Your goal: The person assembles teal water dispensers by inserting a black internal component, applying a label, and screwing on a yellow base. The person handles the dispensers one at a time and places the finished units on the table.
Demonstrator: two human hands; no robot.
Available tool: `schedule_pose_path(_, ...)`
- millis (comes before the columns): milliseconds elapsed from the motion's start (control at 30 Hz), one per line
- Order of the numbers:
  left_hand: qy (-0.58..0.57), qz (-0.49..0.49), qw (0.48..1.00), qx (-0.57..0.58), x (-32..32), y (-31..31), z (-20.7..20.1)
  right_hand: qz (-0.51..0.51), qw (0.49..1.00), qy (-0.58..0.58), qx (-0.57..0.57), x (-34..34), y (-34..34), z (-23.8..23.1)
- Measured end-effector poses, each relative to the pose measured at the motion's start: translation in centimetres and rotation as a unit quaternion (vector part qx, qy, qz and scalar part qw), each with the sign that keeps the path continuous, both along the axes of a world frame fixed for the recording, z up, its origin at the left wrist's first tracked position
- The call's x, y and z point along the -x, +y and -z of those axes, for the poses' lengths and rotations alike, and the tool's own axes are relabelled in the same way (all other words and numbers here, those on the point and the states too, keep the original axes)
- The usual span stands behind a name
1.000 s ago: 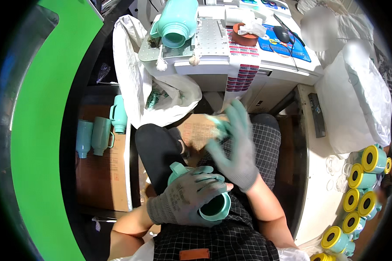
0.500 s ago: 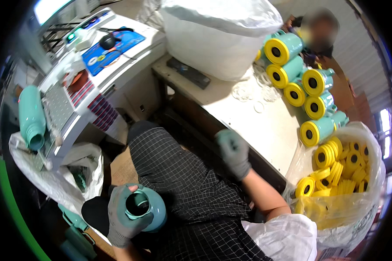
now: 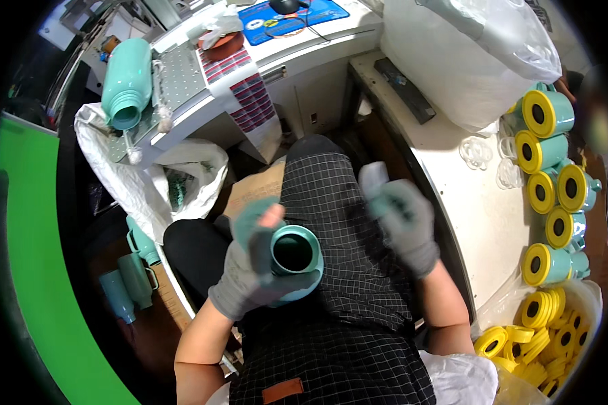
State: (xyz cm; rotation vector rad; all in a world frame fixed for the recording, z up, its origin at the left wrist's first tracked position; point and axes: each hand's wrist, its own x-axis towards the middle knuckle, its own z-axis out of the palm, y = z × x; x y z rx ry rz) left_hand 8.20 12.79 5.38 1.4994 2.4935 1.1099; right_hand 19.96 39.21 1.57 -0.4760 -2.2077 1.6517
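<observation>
My left hand [image 3: 253, 266], in a grey glove with teal palm coating and one bare fingertip, is closed round a teal bottle [image 3: 315, 280]. The bottle stands over my lap with its round, dark mouth facing up. To its right, over my thigh, my right hand [image 3: 407, 226] is raised in a matching glove, its fingers curled. Motion blurs it, and a pale shape [image 3: 373, 179] at its fingertips is too smeared to name. The right hand is apart from the bottle.
Teal jugs with yellow bases [image 3: 547, 115] are stacked on the right table [image 3: 452, 182], near white rings [image 3: 476, 154] and a big white sack [image 3: 459, 61]. Yellow discs [image 3: 554, 337] fill a clear bag. Another teal bottle [image 3: 130, 77] lies at left; several jugs [image 3: 136, 280] lie below.
My view has swung, so the surroundings sit differently. The left hand has brought the bottle nearer the middle of my lap. My right hand has come in from the table edge toward the bottle.
</observation>
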Motion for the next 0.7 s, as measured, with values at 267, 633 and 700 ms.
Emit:
schedule_pose_path(267, 0.087, -0.003, 0.995, 0.052, -0.2, -2.1, -1.5, -0.214, 0.920, 0.215, -0.249, 4.9, -6.7, -1.7)
schedule_pose_path(633, 0.045, -0.006, 0.999, -0.003, 0.3, -3.7, -1.0, -0.338, 0.876, 0.201, -0.279, 4.2, -8.2, -3.3)
schedule_pose_path(700, 0.021, 0.008, 1.000, 0.016, 0.4, -3.5, -1.4, -0.338, 0.882, 0.177, -0.278, 3.5, -8.5, -3.3)
